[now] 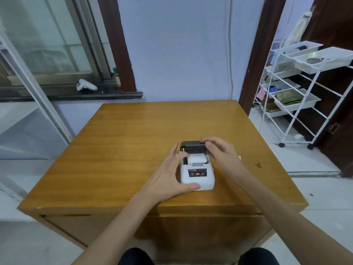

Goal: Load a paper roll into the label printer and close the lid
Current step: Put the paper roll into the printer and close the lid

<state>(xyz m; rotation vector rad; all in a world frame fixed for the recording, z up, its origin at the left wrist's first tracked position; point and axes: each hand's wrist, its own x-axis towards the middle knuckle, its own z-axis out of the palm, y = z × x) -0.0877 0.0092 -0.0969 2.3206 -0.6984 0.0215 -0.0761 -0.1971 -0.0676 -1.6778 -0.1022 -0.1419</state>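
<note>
A small white label printer (197, 177) sits on the wooden table (133, 142), a red light glowing on its front panel. Its dark lid (192, 146) is raised at the back, and a white paper roll (196, 158) lies in the open bay. My left hand (172, 175) grips the printer's left side, thumb on the front corner, fingers reaching up by the roll. My right hand (219, 152) rests on the lid's right end, fingers curled over its top edge.
A white wire rack (298, 88) with trays stands on the floor to the right of the table. A white game controller (86, 85) and a small jar (116, 77) sit on the window sill at the back left. My knees show below the table's front edge.
</note>
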